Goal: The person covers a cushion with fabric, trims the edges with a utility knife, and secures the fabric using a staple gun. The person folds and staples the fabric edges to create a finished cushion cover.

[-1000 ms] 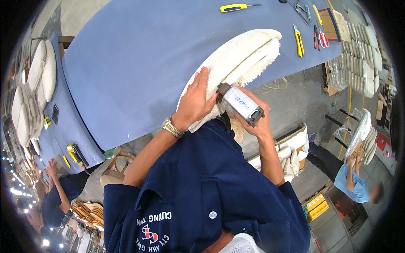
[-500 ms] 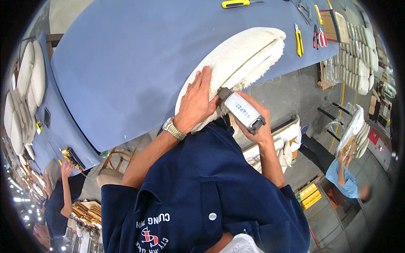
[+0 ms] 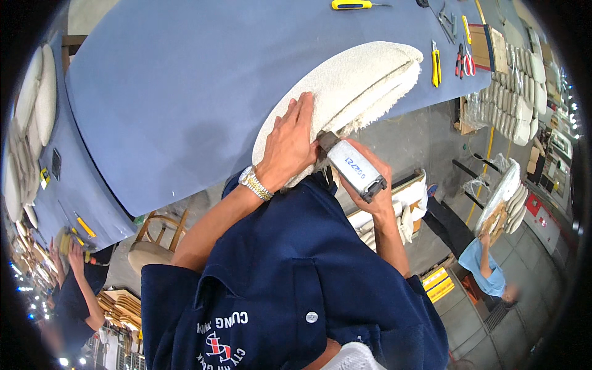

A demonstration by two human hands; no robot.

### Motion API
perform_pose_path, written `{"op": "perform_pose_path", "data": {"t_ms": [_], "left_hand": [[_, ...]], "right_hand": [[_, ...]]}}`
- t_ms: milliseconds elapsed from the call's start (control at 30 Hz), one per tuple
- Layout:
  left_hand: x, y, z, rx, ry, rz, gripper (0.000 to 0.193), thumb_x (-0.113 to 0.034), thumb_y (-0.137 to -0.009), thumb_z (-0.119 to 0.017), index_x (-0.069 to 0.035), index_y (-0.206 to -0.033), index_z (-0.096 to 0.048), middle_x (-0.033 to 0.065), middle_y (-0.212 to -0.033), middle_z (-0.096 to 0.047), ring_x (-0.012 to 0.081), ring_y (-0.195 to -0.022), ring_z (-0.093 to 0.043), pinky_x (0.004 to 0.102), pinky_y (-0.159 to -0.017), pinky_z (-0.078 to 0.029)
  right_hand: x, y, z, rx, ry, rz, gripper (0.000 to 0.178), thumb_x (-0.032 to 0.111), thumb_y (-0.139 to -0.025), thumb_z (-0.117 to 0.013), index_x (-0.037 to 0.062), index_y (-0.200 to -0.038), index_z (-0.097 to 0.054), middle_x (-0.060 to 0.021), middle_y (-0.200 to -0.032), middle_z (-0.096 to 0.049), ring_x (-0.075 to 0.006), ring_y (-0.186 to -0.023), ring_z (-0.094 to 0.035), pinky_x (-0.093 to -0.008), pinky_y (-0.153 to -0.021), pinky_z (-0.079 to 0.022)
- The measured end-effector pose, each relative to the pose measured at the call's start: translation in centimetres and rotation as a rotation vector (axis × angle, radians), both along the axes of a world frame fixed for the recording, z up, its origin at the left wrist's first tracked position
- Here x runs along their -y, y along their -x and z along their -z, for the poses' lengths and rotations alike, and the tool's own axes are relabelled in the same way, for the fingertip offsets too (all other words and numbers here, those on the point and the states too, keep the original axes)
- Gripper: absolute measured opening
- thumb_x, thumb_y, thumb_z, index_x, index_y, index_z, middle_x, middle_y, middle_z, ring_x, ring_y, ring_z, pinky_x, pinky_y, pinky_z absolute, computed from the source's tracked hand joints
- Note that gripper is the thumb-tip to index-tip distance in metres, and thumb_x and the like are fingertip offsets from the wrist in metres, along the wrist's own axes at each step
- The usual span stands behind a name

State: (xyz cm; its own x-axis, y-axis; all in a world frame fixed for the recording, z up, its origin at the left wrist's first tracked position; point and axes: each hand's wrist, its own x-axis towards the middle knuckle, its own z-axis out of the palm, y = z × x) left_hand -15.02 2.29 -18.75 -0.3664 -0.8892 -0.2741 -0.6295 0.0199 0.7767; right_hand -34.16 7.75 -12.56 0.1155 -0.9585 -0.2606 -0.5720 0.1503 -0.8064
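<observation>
A cream, half-moon upholstered cushion (image 3: 345,77) lies on the blue-topped table, its frayed fabric edge and long seam facing the right. My left hand (image 3: 287,145) rests flat on the cushion's near part, fingers stretched forward and the thumb close to the tool's nose. In my right hand (image 3: 377,196) is a grey staple gun (image 3: 354,165), gripped from the right side. Its dark nose meets the cushion's edge beside my left thumb; the exact contact point is hidden. My right fingers are partly behind the tool's body.
On the table (image 3: 166,92) lie a yellow screwdriver (image 3: 351,4), a yellow utility knife (image 3: 436,65), red-handled scissors (image 3: 468,63) and pliers (image 3: 459,61). Stacked cushions (image 3: 515,92) stand at right. Co-workers are at far left (image 3: 80,290) and right (image 3: 484,265).
My hands keep nearly the same hold on cushion and staple gun. The view has shifted slightly. At left, the co-worker's yellow-black tool has moved off the tabletop, toward the co-worker's hands.
</observation>
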Motion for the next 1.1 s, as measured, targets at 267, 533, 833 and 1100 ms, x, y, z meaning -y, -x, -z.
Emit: {"op": "perform_pose_path", "data": {"t_ms": [267,533,833,1100], "left_hand": [[0.0,0.2,-0.4,0.002,0.003,-0.015,0.097,0.001,-0.073,-0.072,-0.001,-0.157,-0.023,0.0291,-0.153,-0.039,0.0461,-0.141,-0.039,0.0479,-0.116,-0.038],[0.6,-3.9,3.7,-0.407,-0.238,0.171,0.114,-0.036,-0.075,-0.086,-0.011,-0.162,-0.016,0.0241,-0.166,-0.016,0.0382,-0.154,-0.016,0.0455,-0.125,-0.019],[-0.9,-2.6,0.9,-0.019,-0.238,0.082,0.098,-0.034,-0.086,-0.072,-0.006,-0.16,-0.016,0.0253,-0.165,-0.018,0.0445,-0.152,-0.018,0.0634,-0.118,-0.026],[-1.5,-2.1,1.0,-0.043,-0.189,0.042,0.097,-0.026,-0.085,-0.075,-0.002,-0.159,-0.017,0.0269,-0.164,-0.02,0.0465,-0.15,-0.022,0.0642,-0.115,-0.031]], "right_hand": [[0.9,-0.6,-0.4,0.048,-0.028,-0.02,0.055,0.004,-0.077,-0.072,0.0013,-0.13,-0.061,-0.0153,-0.122,-0.069,-0.0248,-0.108,-0.069,-0.0321,-0.093,-0.051],[-0.4,-0.8,1.2,0.018,0.085,0.039,0.057,0.009,-0.076,-0.074,0.0099,-0.131,-0.062,-0.0163,-0.116,-0.071,-0.036,-0.106,-0.07,-0.0366,-0.086,-0.057],[-1.4,-1.2,1.2,0.006,0.052,0.074,0.055,0.011,-0.075,-0.074,0.0052,-0.129,-0.065,-0.0178,-0.119,-0.071,-0.0329,-0.108,-0.071,-0.0358,-0.088,-0.056],[-0.9,-0.9,0.7,0.029,0.028,0.002,0.054,0.01,-0.076,-0.073,0.0034,-0.129,-0.065,-0.0184,-0.119,-0.071,-0.033,-0.11,-0.071,-0.0342,-0.091,-0.055]]}}
